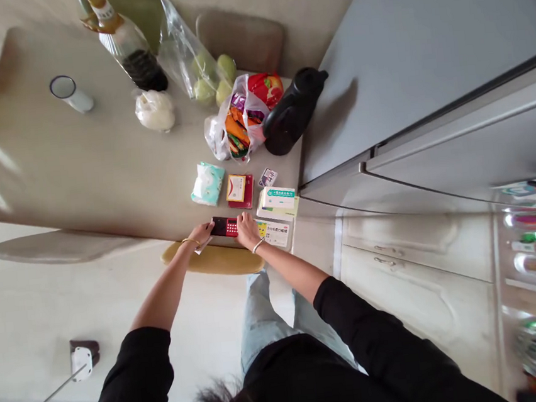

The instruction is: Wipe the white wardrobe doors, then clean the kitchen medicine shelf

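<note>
A small red and black calculator (225,226) with white keys lies near the table's front edge, between my two hands. My left hand (202,232) is closed on its black left end, and a pale card-like piece (205,245) shows just below that hand. The fingers of my right hand (247,229) are closed at the calculator's red right end, partly covering it. Beyond the calculator is a dark red booklet (247,191) with a framed white and yellow card (237,187) on top. Beside my right hand lies a white box (277,233) with a yellow cartoon.
A tissue pack (208,183), a stack of boxes (277,201) and a small printed card (268,176) lie nearby. Farther back stand grocery bags (243,118), a black jug (295,111), a dark-liquid bottle (135,56) and a cup (71,93). A grey fridge (405,49) borders the right.
</note>
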{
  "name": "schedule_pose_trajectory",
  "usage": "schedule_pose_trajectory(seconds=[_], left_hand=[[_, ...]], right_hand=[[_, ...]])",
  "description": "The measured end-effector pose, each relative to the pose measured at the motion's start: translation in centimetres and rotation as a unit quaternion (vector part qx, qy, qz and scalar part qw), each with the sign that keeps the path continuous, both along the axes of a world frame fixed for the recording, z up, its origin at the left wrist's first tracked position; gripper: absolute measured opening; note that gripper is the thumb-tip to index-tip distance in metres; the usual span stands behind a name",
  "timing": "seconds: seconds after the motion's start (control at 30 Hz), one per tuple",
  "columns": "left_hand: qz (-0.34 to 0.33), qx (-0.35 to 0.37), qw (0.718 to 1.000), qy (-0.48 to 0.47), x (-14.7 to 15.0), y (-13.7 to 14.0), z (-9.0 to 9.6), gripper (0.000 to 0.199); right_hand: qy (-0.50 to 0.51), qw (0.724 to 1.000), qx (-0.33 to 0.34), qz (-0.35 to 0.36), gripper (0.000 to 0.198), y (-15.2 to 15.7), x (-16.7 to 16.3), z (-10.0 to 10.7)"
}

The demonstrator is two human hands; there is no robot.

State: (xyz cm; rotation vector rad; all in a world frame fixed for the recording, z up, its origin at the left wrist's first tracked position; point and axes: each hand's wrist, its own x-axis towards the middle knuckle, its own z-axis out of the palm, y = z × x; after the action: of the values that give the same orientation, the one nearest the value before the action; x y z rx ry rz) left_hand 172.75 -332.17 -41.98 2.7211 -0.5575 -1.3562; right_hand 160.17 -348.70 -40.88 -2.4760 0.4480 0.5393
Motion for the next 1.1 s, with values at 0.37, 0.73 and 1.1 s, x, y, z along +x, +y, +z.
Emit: schedule_pose_trajectory(seconds=[0.37, 0.73, 1.1], left_hand=[[-0.080, -0.044, 0.996, -0.015, 0.2, -0.1, -2.1, 0.038], [0.163, -0.005, 0.958, -0.237, 3.4, -1.4, -2.5, 0.046], [0.125, -0.075, 0.945, -0.294, 0.5, -1.8, -0.9, 0.043]], right_hand=[[0.006, 0.990, -0.102, 0.095, 0.070, 0.0, -0.4, -2.1], [0.018, 0.982, -0.126, 0.138, 0.068, 0.2, -0.4, -2.3], [-0.067, 0.987, -0.044, 0.138, 0.077, -3.0, -4.4, -0.2]])
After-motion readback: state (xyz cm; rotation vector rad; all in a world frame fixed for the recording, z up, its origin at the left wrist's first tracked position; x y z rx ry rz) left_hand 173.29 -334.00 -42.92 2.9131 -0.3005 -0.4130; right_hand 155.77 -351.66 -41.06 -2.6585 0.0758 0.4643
